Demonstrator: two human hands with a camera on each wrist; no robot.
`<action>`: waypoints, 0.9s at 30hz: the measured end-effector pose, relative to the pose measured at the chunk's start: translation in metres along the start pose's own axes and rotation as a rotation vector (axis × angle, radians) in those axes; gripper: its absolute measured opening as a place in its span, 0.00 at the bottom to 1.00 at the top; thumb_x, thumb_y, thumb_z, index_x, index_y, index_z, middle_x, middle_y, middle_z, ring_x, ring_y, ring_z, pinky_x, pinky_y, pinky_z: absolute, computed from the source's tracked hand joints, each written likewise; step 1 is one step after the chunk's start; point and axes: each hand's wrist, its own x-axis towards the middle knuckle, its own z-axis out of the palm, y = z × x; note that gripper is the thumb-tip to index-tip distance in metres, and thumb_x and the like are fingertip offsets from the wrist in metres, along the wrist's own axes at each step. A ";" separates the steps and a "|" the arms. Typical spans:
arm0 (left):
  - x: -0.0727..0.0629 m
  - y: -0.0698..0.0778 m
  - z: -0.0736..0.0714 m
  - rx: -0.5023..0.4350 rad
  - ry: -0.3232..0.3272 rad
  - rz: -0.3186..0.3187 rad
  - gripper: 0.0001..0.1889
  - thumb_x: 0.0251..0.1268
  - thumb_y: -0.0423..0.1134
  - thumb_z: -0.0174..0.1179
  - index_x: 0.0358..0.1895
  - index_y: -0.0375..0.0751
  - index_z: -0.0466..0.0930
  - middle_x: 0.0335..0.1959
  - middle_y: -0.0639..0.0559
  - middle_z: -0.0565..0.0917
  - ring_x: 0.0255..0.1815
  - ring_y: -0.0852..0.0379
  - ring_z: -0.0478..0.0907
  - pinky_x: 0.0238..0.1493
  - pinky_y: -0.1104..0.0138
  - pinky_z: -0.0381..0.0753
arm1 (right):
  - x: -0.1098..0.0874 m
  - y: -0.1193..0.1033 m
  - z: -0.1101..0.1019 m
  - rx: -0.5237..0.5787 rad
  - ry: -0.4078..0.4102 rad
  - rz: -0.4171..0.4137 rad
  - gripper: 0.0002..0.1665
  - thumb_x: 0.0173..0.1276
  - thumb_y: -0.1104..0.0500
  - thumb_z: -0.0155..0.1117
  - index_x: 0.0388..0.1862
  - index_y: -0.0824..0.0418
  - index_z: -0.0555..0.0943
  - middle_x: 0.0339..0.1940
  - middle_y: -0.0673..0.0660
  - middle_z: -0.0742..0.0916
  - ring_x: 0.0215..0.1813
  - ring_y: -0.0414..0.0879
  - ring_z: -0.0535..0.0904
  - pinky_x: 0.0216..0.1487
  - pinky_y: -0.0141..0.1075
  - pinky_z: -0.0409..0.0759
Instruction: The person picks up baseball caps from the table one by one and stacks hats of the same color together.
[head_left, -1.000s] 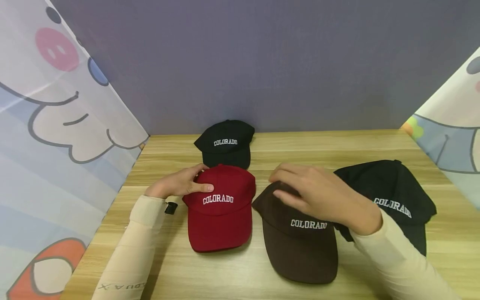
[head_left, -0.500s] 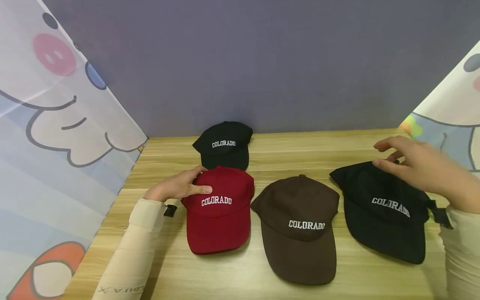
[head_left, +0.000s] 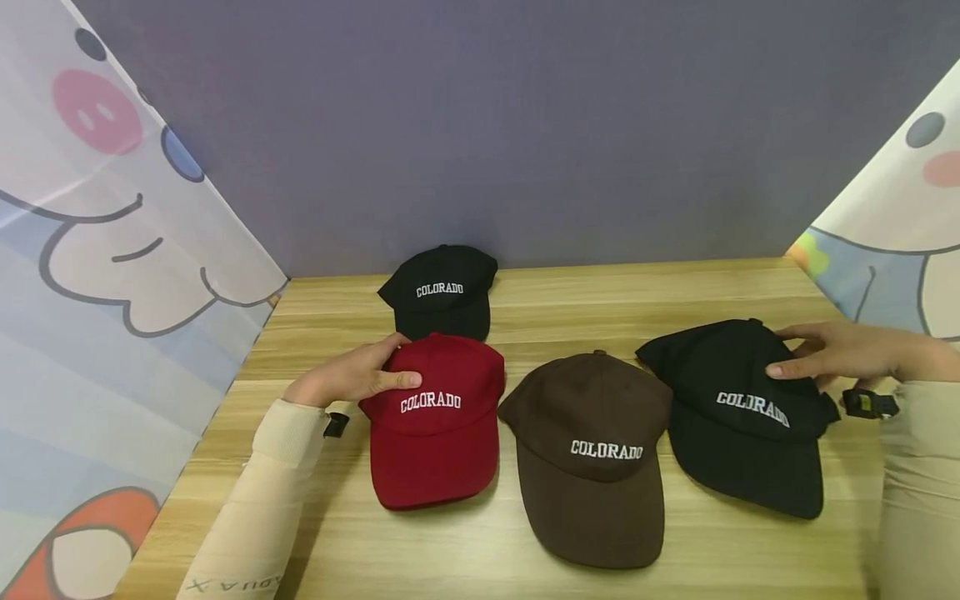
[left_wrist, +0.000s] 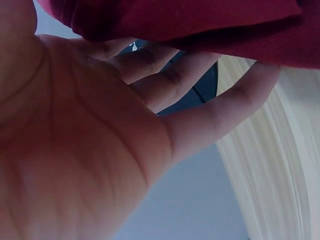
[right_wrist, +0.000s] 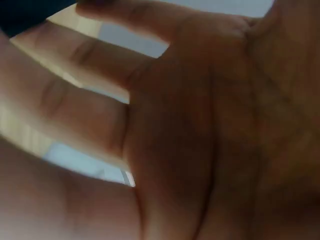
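Note:
In the head view my left hand (head_left: 356, 375) grips the red baseball cap (head_left: 438, 462) at its crown's left side, thumb on the front panel. The left wrist view shows the fingers of that hand (left_wrist: 100, 125) reaching under the red fabric (left_wrist: 200, 22). At the right, my right hand (head_left: 843, 354) holds the large black cap (head_left: 735, 450) by the crown, thumb on its front and other fingers behind. Only a dark corner of that cap (right_wrist: 25, 15) shows beside the right hand (right_wrist: 165, 115) in the right wrist view. Between them lies a brown cap (head_left: 592, 517).
A smaller-looking black cap (head_left: 442, 304) sits behind the red one, near the grey back wall (head_left: 525, 133). All the caps carry white COLORADO lettering. The wooden tabletop (head_left: 570, 292) is flanked by cartoon-printed side panels (head_left: 97, 292).
My right hand has left the brown cap, crossed to the right and come down onto the large black cap, which has shifted slightly left. The left hand stays on the red cap.

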 end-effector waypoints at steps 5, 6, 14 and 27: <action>0.000 0.000 0.001 -0.009 0.003 0.006 0.31 0.71 0.55 0.64 0.65 0.39 0.66 0.50 0.47 0.84 0.52 0.54 0.81 0.56 0.58 0.79 | 0.012 -0.016 0.010 -0.019 0.050 -0.040 0.58 0.77 0.41 0.58 0.78 0.80 0.39 0.65 0.85 0.71 0.47 0.57 0.84 0.36 0.48 0.85; 0.000 -0.001 0.002 -0.007 0.003 0.008 0.31 0.71 0.55 0.64 0.65 0.39 0.66 0.50 0.47 0.84 0.52 0.54 0.81 0.56 0.59 0.79 | 0.015 -0.019 0.012 -0.031 0.066 -0.044 0.58 0.77 0.41 0.58 0.78 0.79 0.40 0.64 0.84 0.72 0.46 0.55 0.83 0.36 0.48 0.86; -0.003 0.003 -0.001 -0.012 0.015 -0.009 0.31 0.71 0.55 0.64 0.64 0.37 0.66 0.50 0.46 0.83 0.50 0.54 0.82 0.54 0.60 0.81 | 0.036 -0.036 0.023 -0.109 0.279 -0.144 0.50 0.77 0.43 0.60 0.76 0.78 0.54 0.58 0.80 0.78 0.40 0.51 0.83 0.29 0.43 0.85; -0.007 0.005 -0.005 -0.021 0.006 -0.024 0.34 0.69 0.55 0.65 0.66 0.37 0.65 0.52 0.45 0.83 0.52 0.53 0.82 0.53 0.61 0.82 | 0.040 -0.021 0.019 -0.122 0.321 -0.178 0.12 0.77 0.61 0.60 0.49 0.70 0.76 0.31 0.54 0.80 0.27 0.43 0.78 0.28 0.37 0.83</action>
